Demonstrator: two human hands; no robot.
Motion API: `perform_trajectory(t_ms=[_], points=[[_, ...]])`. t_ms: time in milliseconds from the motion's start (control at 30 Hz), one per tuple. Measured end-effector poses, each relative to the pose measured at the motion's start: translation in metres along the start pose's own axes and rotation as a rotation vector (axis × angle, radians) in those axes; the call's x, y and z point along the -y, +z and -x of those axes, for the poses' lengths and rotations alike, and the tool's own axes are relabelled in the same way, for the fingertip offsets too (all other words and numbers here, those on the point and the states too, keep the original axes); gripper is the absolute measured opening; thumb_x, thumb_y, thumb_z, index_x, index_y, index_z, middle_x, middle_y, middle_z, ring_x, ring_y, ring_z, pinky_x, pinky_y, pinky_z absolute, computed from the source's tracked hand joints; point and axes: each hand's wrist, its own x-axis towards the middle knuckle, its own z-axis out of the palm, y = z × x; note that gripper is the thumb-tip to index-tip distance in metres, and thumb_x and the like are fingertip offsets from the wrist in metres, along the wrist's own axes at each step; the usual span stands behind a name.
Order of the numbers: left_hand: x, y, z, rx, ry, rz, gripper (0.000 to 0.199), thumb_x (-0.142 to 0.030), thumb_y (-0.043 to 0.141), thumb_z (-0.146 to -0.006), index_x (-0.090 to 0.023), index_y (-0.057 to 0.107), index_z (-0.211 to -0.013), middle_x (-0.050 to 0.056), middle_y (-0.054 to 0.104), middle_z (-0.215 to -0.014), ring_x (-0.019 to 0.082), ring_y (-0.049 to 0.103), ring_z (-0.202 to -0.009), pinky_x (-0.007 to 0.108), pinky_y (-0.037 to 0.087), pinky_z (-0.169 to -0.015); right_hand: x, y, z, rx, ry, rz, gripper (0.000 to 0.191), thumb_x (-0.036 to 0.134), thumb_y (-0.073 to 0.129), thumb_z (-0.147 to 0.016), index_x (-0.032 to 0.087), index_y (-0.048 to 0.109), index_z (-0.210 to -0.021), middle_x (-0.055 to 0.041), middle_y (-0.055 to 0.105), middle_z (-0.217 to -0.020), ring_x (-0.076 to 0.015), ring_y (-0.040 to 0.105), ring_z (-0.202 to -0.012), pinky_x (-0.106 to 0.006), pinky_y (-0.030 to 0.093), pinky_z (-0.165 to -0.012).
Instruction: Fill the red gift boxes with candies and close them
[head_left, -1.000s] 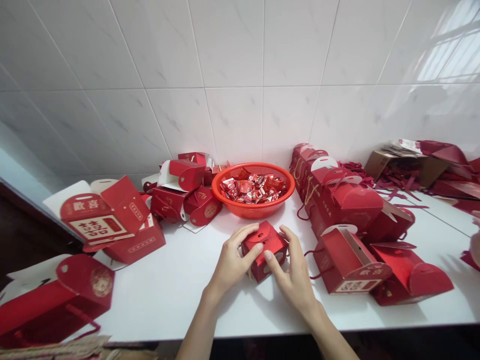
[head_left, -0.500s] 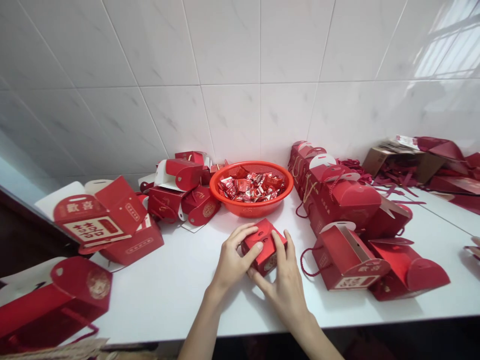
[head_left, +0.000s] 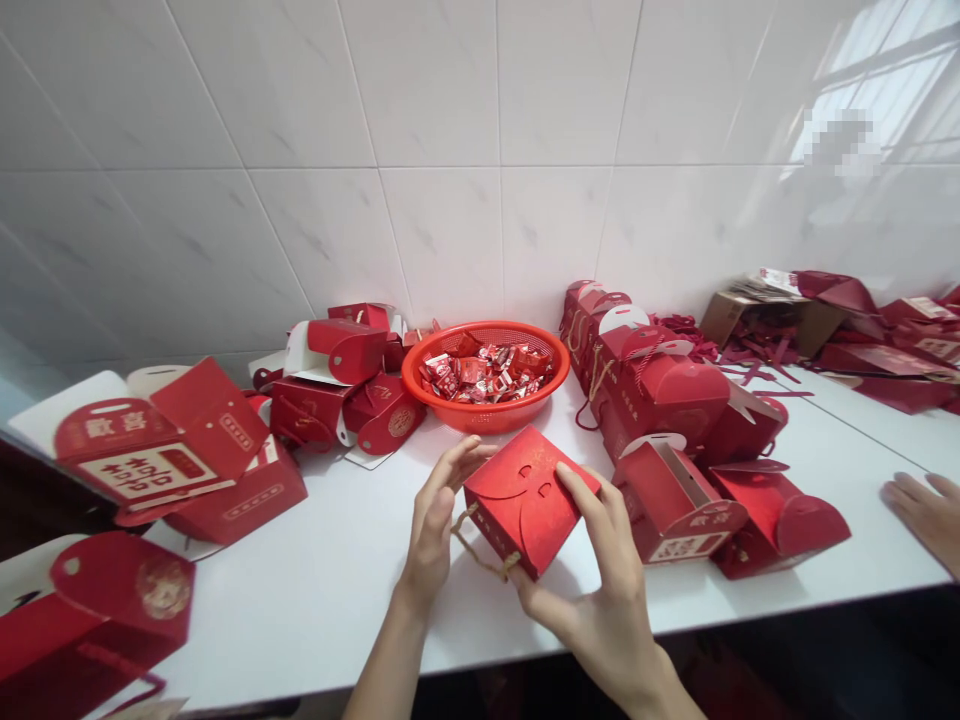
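A small red box (head_left: 529, 500) with its flaps folded flat on top and a tan cord on its near left side is tilted above the white table. My right hand (head_left: 604, 570) grips it, fingertips on the top and thumb at the lower near edge. Beside the box's left side is my left hand (head_left: 439, 515), its fingers apart and curved; whether they touch the box is unclear. Behind the box stands a red-orange basket (head_left: 487, 415) holding wrapped sweets (head_left: 484, 370).
Open red boxes (head_left: 232, 490) lie at the left, more of them (head_left: 330, 400) beside the basket. A row of red boxes (head_left: 660, 400) runs along the right. Another person's hand (head_left: 930, 515) rests on the table (head_left: 765, 625) at the far right. Behind is a tiled wall.
The red box is now raised and turned, showing its cord. My left hand has loosened from its top. The other person's hand has come further into view, and the view has shifted right.
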Motion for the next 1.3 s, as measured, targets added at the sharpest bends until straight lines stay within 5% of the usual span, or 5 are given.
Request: perform_trajectory(t_ms=[400, 767, 1000, 1167, 1300], points=[[-0.002, 0.003, 0.000, -0.001, -0.101, -0.157, 0.041, -0.051, 0.057, -0.093, -0.015, 0.077, -0.099, 0.010, 0.078, -0.097, 0.027, 0.070, -0.095, 0.038, 0.053, -0.090, 0.013, -0.046, 0.029, -0.088, 0.007, -0.029, 0.088, 0.030, 0.080, -0.070, 0.025, 0.043, -0.150, -0.0178, 0.049, -0.142, -0.0427, 0.054, -0.131, -0.055, 0.052, -0.102], [-0.007, 0.007, 0.002, 0.039, -0.112, -0.275, 0.037, -0.049, 0.059, -0.093, -0.017, 0.076, -0.088, 0.009, 0.076, -0.089, 0.024, 0.070, -0.087, 0.036, 0.056, -0.085, -0.030, -0.016, 0.043, -0.101, 0.151, 0.241, 0.061, 0.031, 0.066, -0.093, 0.029, 0.043, -0.149, -0.0167, 0.033, -0.156, -0.0392, 0.043, -0.140, -0.063, 0.047, -0.105], [-0.005, 0.007, 0.003, 0.094, -0.100, -0.316, 0.033, -0.045, 0.058, -0.094, -0.018, 0.077, -0.093, 0.007, 0.076, -0.090, 0.022, 0.069, -0.086, 0.033, 0.055, -0.084, -0.015, -0.013, 0.042, -0.179, 0.003, 0.216, 0.057, 0.015, 0.063, -0.091, 0.028, 0.048, -0.144, -0.0125, 0.030, -0.162, -0.0381, 0.032, -0.148, -0.065, 0.040, -0.112], [-0.006, 0.009, 0.004, 0.063, -0.109, -0.311, 0.033, -0.044, 0.058, -0.094, -0.018, 0.076, -0.088, 0.007, 0.075, -0.089, 0.022, 0.069, -0.089, 0.032, 0.054, -0.086, 0.003, -0.003, 0.044, 0.154, -0.158, -0.061, 0.057, 0.009, 0.059, -0.089, 0.023, 0.048, -0.143, -0.0156, 0.043, -0.155, -0.0297, 0.047, -0.143, -0.046, 0.052, -0.110], [-0.004, 0.007, 0.005, 0.003, -0.142, -0.296, 0.033, -0.045, 0.059, -0.094, -0.018, 0.076, -0.090, 0.008, 0.076, -0.094, 0.023, 0.071, -0.093, 0.032, 0.055, -0.087, 0.005, 0.023, 0.037, 0.458, -0.006, -0.039, 0.065, 0.017, 0.063, -0.088, 0.017, 0.042, -0.149, -0.0212, 0.023, -0.166, -0.0366, 0.027, -0.153, -0.053, 0.041, -0.117]])
